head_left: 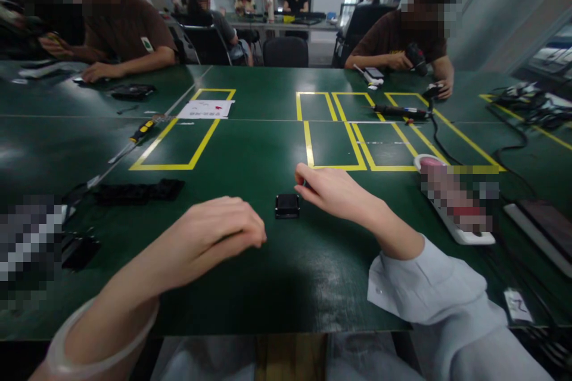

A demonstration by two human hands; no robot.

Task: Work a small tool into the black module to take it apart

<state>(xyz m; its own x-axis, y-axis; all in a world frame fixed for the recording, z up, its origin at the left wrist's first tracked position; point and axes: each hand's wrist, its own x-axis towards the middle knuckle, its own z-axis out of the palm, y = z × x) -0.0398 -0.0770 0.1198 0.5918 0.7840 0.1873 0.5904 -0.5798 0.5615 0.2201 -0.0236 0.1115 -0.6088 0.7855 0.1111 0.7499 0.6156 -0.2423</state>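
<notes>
A small black square box-like piece (286,206) lies on the green table between my two hands. Left of it, my left hand (223,229) hovers above the table, fingers bent and pressed together with the thumb; whatever may be between the fingertips is hidden. My right hand (333,190) is just right of the black piece, its fingers loosely curved. A gap shows between its thumb and bent forefinger, with nothing visible in it. Neither hand visibly touches the piece.
Yellow tape (337,167) marks rectangles on the table. A white paper (206,109), a yellow-black screwdriver (143,131) and a black strip (138,190) lie leftward. Rightward are a white tray-like object (465,237), a black rod-shaped tool (402,112) and cables. Co-workers sit opposite.
</notes>
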